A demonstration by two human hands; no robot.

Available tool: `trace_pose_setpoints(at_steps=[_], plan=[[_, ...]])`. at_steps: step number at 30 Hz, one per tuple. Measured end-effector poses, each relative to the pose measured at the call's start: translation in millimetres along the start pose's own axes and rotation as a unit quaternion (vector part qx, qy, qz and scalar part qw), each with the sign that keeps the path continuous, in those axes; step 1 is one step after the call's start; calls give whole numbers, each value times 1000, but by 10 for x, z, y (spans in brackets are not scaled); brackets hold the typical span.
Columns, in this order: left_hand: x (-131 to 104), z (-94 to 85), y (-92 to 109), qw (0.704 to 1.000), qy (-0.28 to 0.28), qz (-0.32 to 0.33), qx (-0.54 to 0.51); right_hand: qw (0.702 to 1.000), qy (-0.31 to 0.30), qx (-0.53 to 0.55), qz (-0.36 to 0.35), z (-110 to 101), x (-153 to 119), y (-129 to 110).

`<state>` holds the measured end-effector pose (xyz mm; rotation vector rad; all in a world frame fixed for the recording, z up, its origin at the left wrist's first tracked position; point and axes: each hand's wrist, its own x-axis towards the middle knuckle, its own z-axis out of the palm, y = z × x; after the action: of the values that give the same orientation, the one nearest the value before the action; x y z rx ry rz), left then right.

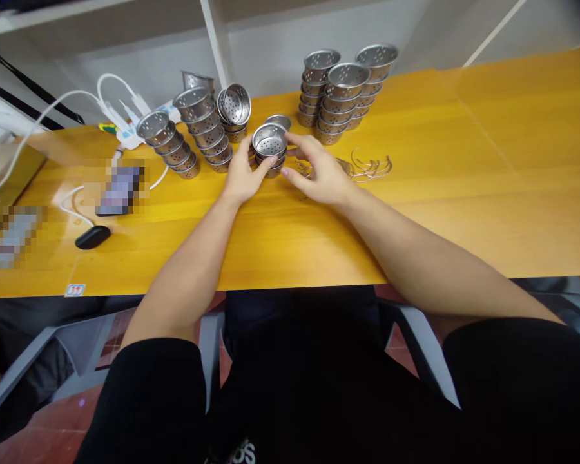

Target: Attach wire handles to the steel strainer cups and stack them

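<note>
A short stack of perforated metal cups (270, 143) stands on the table in front of me, with the holes in the top cup's base showing. My left hand (244, 173) is curled round the left side of this stack, its thumb across the front. On the other side, the fingertips and thumb of my right hand (321, 169) rest against the cups, so both hands grip the stack. Another metal cup (279, 120) shows just behind it, partly hidden. Beside and beyond my right hand lie several thin curved wires (370, 167), some of them covered by the hand.
Taller stacks of perforated cups stand at left (206, 132) and back right (341, 103). Tipped cups (235, 105) lie between them. Left on the yellow table (464, 212) are a blurred-out device (120, 191), a black oval object (93, 237), white cables and a power strip (129, 133).
</note>
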<state>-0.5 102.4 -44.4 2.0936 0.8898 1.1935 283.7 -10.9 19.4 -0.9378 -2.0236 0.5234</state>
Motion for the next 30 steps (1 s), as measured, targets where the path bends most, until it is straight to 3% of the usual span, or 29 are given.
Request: trace_pose_setpoints(at_steps=[6,10,17,21,25,30], plan=[[-7,12,20,1000,4,-4,14,998,-17,-22,49,-9,3,-194],[-55,56,130,1000,19,-6,21,999,-12,-4,49,27,1,-150],[-141,143,181,999,19,-28,1,996,44,-60,56,-114,114,221],[-146,103,111,999,2,-41,20,991,-19,-115,67,-197,396,551],[-163,59,92,999,-1,-51,13,987,-30,-143,66,-87,722,821],[-190,36,48,999,-9,-47,1,981,-45,-176,61,42,995,832]])
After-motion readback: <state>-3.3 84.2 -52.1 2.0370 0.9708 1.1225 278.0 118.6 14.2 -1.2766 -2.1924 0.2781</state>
